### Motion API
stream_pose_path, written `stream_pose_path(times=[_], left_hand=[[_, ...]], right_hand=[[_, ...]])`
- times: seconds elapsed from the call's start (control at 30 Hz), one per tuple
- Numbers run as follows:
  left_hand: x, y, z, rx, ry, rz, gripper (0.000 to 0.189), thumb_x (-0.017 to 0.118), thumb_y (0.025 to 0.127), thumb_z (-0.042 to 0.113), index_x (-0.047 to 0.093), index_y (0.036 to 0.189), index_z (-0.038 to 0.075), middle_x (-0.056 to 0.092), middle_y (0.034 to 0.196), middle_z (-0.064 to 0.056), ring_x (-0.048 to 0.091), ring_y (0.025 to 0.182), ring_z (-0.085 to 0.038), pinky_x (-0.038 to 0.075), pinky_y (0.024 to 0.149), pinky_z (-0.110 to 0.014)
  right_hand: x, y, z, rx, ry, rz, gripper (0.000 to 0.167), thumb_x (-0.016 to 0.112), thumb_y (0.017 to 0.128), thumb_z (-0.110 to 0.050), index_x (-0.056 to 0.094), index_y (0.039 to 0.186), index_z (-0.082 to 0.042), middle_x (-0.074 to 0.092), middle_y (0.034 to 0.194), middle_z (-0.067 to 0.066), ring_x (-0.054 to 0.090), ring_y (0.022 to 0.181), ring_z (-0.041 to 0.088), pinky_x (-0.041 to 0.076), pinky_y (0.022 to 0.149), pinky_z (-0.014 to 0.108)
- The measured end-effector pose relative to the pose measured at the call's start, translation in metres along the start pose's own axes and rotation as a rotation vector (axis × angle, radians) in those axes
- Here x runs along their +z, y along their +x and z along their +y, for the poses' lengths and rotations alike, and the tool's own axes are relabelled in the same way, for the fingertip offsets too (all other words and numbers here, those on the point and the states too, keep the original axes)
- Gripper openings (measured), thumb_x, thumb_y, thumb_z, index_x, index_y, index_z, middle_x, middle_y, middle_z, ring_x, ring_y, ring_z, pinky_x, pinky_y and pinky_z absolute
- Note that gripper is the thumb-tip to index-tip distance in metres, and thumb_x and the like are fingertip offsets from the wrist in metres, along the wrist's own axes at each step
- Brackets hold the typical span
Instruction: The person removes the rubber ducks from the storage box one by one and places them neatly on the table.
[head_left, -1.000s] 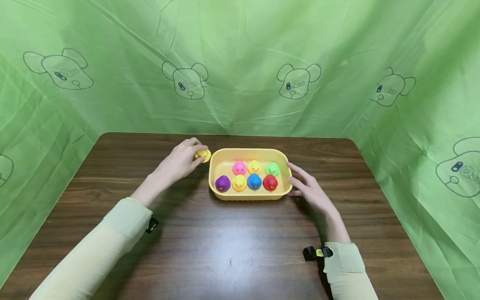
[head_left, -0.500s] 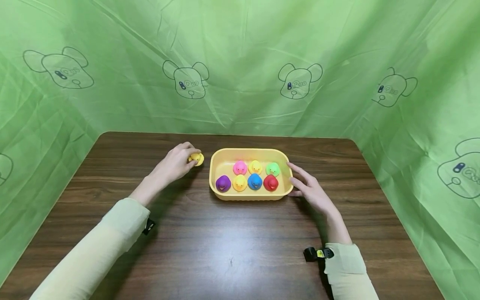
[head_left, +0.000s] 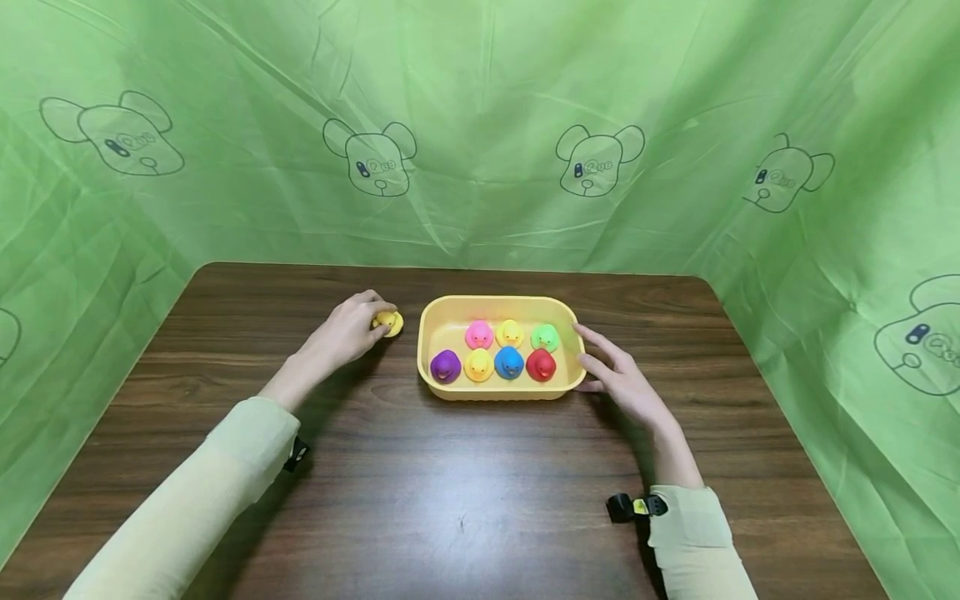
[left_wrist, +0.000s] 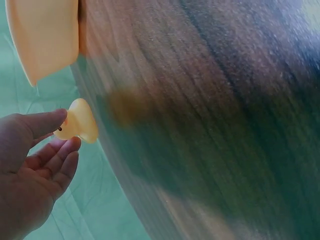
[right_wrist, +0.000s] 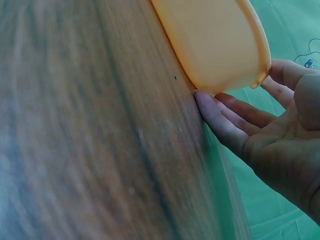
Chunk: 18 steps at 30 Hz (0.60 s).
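My left hand (head_left: 351,330) pinches a small yellow rubber duck (head_left: 389,323) between thumb and fingers, to the left of a pale yellow plastic basin (head_left: 498,392). In the left wrist view the duck (left_wrist: 85,121) hangs at the fingertips, its eye just below the thumb. Two rows of rubber ducks sit inside the basin: a pink one (head_left: 479,335), a yellow one and a green one (head_left: 544,337) behind; a purple one (head_left: 446,367), another yellow, a blue one (head_left: 509,363) and a red one (head_left: 541,365) in front. Extended fingers of my right hand (head_left: 621,379) touch the basin's right end.
Everything stands on a dark wood-grain table (head_left: 450,492) with a rounded far edge. Green cloth (head_left: 480,208) printed with bear heads hangs behind and at both sides. A small black device (head_left: 621,507) is strapped at the right wrist.
My left hand has drawn back from the basin's left rim, moving left and slightly toward me with the yellow rubber duck. The right hand and the basin have stayed put.
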<state>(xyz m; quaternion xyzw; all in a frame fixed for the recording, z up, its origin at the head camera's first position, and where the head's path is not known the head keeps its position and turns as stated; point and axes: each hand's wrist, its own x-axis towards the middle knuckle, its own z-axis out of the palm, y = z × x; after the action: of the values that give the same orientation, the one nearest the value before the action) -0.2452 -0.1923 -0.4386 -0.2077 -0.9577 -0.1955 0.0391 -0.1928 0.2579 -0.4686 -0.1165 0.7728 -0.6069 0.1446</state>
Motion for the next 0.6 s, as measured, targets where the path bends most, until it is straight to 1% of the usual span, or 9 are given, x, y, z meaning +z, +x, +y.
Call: stream_pose_path(times=[0.17, 0.37, 0.47, 0.6], left_hand=[[0.0024, -0.0013, -0.002, 0.004, 0.004, 0.0, 0.033, 0.072, 0.093, 0.007, 0.07, 0.125, -0.004, 0.068, 0.117, -0.02, 0.066, 0.107, -0.036, 0.056, 0.095, -0.051], [0.0058, -0.0024, -0.0032, -0.008, -0.001, -0.001, 0.033, 0.072, 0.093, 0.006, 0.07, 0.125, -0.004, 0.068, 0.117, -0.019, 0.066, 0.107, -0.036, 0.056, 0.095, -0.051], [0.0077, -0.002, -0.0032, -0.008, -0.005, 0.0, 0.033, 0.073, 0.093, 0.006, 0.07, 0.124, -0.004, 0.068, 0.117, -0.02, 0.066, 0.108, -0.036, 0.056, 0.096, -0.052], [0.0104, -0.0018, -0.0034, -0.008, -0.007, 0.0, 0.034, 0.074, 0.092, 0.006, 0.07, 0.124, -0.004, 0.068, 0.117, -0.021, 0.066, 0.108, -0.037, 0.056, 0.098, -0.053]], right_hand=[[-0.0002, 0.0004, 0.0009, 0.002, -0.006, 0.003, 0.057, 0.051, 0.109, -0.026, 0.031, 0.163, -0.02, 0.044, 0.154, 0.027, 0.066, 0.118, 0.028, 0.063, 0.089, 0.044], [0.0, 0.0006, 0.0013, 0.007, -0.001, 0.003, 0.057, 0.051, 0.109, -0.025, 0.031, 0.163, -0.02, 0.045, 0.154, 0.028, 0.065, 0.12, 0.031, 0.063, 0.088, 0.044], [0.0001, 0.0004, 0.0008, 0.01, -0.002, 0.005, 0.057, 0.051, 0.109, -0.025, 0.031, 0.163, -0.02, 0.045, 0.153, 0.028, 0.065, 0.119, 0.029, 0.063, 0.088, 0.043], [0.0001, 0.0002, 0.0002, 0.019, -0.006, 0.008, 0.057, 0.051, 0.109, -0.026, 0.031, 0.163, -0.021, 0.045, 0.153, 0.028, 0.066, 0.116, 0.022, 0.064, 0.088, 0.041]])
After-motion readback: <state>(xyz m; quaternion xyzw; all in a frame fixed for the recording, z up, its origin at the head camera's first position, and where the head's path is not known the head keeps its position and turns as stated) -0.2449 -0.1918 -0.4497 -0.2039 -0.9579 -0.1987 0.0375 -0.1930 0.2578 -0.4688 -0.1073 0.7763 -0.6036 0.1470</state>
